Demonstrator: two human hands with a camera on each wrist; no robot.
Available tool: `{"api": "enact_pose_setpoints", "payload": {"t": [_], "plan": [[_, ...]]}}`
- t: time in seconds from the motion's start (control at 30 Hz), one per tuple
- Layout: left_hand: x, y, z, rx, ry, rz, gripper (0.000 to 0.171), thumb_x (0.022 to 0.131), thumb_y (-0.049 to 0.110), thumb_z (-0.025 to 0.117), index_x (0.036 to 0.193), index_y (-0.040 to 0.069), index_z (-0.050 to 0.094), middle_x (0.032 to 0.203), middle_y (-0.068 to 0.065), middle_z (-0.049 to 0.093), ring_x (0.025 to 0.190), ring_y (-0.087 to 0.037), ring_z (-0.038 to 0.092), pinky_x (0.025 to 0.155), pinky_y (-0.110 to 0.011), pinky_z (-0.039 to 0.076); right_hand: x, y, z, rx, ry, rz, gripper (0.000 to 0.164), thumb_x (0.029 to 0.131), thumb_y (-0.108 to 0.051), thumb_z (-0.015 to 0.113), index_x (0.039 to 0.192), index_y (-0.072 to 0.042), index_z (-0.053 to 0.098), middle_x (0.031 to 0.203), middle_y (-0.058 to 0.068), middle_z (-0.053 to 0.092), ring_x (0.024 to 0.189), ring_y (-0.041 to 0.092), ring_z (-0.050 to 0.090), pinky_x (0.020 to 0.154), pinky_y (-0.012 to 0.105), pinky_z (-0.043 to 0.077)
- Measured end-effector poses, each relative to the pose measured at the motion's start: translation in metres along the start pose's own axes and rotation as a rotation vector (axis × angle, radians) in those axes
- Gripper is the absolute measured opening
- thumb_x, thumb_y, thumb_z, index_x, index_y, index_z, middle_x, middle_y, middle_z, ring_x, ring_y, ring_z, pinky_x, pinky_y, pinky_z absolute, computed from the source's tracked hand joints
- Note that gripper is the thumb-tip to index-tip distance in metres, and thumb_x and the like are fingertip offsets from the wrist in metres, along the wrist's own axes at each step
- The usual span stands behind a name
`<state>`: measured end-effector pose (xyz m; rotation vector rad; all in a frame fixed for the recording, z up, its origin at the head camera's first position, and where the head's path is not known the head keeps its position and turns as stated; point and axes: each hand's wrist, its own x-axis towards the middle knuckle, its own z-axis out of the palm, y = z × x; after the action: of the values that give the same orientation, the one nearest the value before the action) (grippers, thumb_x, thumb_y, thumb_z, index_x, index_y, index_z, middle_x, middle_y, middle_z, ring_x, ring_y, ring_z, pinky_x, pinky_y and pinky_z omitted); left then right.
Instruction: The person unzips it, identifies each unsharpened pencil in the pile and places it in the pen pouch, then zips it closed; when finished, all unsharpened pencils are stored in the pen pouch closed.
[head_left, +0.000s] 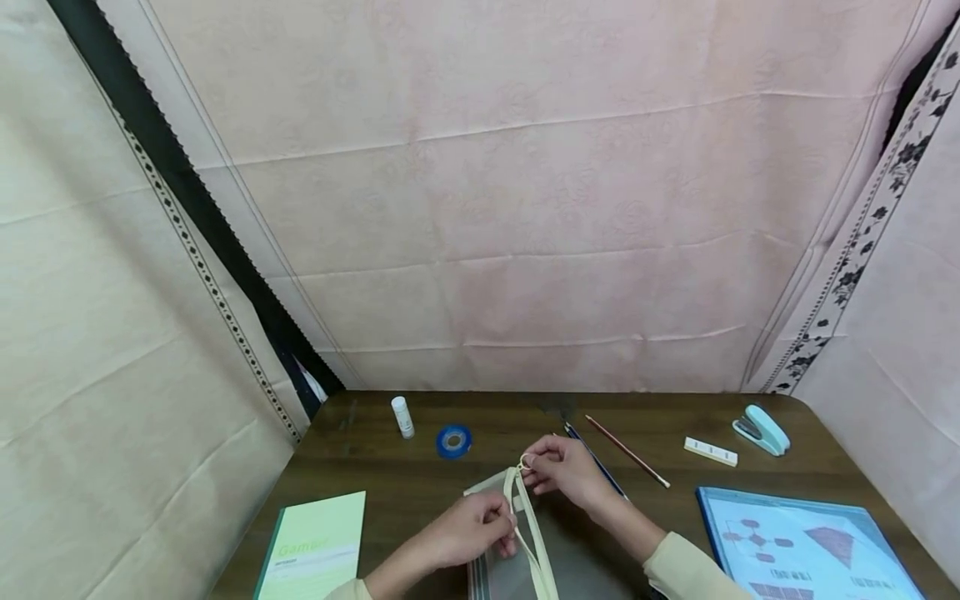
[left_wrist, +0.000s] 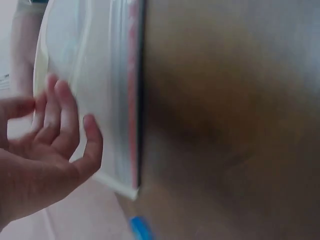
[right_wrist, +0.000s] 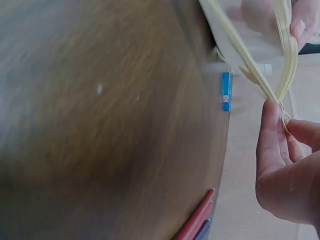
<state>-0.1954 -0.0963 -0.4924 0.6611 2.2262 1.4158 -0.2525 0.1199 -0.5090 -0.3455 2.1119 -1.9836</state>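
A see-through pouch (head_left: 495, 483) with cream-coloured edging stands at the front middle of the table. My left hand (head_left: 480, 527) pinches the cream strip (right_wrist: 287, 50) along its top between thumb and fingers; the other fingers spread loosely in the left wrist view. At the pouch's far end my right hand (head_left: 566, 471) pinches a thin cream loop (right_wrist: 285, 120) where the strips come together. Through the clear side (left_wrist: 100, 115), grey and reddish layered edges (left_wrist: 132, 100) show in the left wrist view.
Behind the hands lie a glue stick (head_left: 402, 417), a blue tape roll (head_left: 453, 442), a dark blue pencil (head_left: 596, 460) and a reddish pencil (head_left: 627, 452). To the right are a white eraser (head_left: 710, 452), a light blue stapler (head_left: 762, 430) and a blue folder (head_left: 810, 542). A green notebook (head_left: 315, 546) lies left.
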Motion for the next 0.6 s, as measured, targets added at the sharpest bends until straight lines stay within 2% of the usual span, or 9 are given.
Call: {"api": "enact_pose_setpoints", "payload": {"t": [0.13, 0.2, 0.27, 0.33, 0.43, 0.5, 0.6], "plan": [[0.007, 0.007, -0.020, 0.214, -0.102, 0.032, 0.027, 0.097, 0.034, 0.054, 0.081, 0.014, 0.063, 0.071, 0.001, 0.071, 0.065, -0.012, 0.069, 0.056, -0.025, 0.052, 0.000, -0.001, -0.001, -0.077, -0.007, -0.050, 0.024, 0.092, -0.021, 0.065, 0.104, 0.000, 0.064, 0.092, 0.021, 0.071, 0.080, 0.029, 0.072, 0.065, 0.039, 0.059], [0.014, 0.010, -0.030, 0.278, -0.107, 0.049, 0.030, 0.097, 0.036, 0.053, 0.079, 0.015, 0.062, 0.069, 0.003, 0.070, 0.064, -0.011, 0.068, 0.055, -0.024, 0.051, -0.001, -0.001, -0.001, -0.093, -0.006, -0.069, 0.023, 0.091, -0.021, 0.065, 0.103, -0.001, 0.064, 0.091, 0.022, 0.071, 0.080, 0.030, 0.072, 0.065, 0.040, 0.059], [0.021, 0.012, -0.038, 0.338, -0.050, 0.054, 0.028, 0.097, 0.038, 0.053, 0.081, 0.017, 0.062, 0.070, 0.005, 0.069, 0.061, -0.011, 0.065, 0.053, -0.024, 0.049, -0.001, -0.001, -0.001, -0.099, -0.002, -0.086, 0.021, 0.091, -0.019, 0.065, 0.103, -0.001, 0.065, 0.092, 0.023, 0.070, 0.080, 0.033, 0.071, 0.065, 0.041, 0.059], [0.029, 0.011, -0.043, 0.393, 0.044, 0.060, 0.023, 0.097, 0.039, 0.052, 0.087, 0.020, 0.061, 0.073, 0.005, 0.066, 0.060, -0.009, 0.060, 0.052, -0.024, 0.046, -0.001, -0.002, 0.000, -0.102, 0.003, -0.096, 0.020, 0.092, -0.017, 0.064, 0.103, 0.000, 0.065, 0.092, 0.024, 0.070, 0.081, 0.036, 0.070, 0.065, 0.042, 0.059], [0.041, 0.005, -0.046, 0.452, 0.166, 0.057, 0.022, 0.097, 0.042, 0.051, 0.101, 0.023, 0.061, 0.083, 0.008, 0.064, 0.066, -0.005, 0.056, 0.056, -0.024, 0.046, -0.003, -0.007, 0.001, -0.119, 0.012, -0.109, 0.017, 0.093, -0.013, 0.062, 0.104, 0.001, 0.065, 0.094, 0.026, 0.070, 0.083, 0.041, 0.069, 0.066, 0.045, 0.058], [0.047, -0.001, -0.046, 0.443, 0.173, 0.058, 0.023, 0.098, 0.043, 0.051, 0.107, 0.024, 0.062, 0.092, 0.010, 0.065, 0.076, -0.003, 0.057, 0.064, -0.024, 0.048, -0.007, -0.015, 0.004, -0.131, 0.018, -0.111, 0.016, 0.093, -0.010, 0.061, 0.103, 0.002, 0.065, 0.095, 0.026, 0.069, 0.084, 0.044, 0.068, 0.067, 0.046, 0.058], [0.053, -0.009, -0.045, 0.377, 0.111, 0.053, 0.023, 0.099, 0.040, 0.050, 0.111, 0.027, 0.064, 0.104, 0.011, 0.067, 0.092, -0.004, 0.061, 0.076, -0.025, 0.050, -0.015, -0.029, 0.008, -0.148, 0.022, -0.118, 0.015, 0.093, -0.008, 0.061, 0.103, 0.003, 0.065, 0.095, 0.027, 0.069, 0.085, 0.044, 0.068, 0.066, 0.045, 0.058]]}}
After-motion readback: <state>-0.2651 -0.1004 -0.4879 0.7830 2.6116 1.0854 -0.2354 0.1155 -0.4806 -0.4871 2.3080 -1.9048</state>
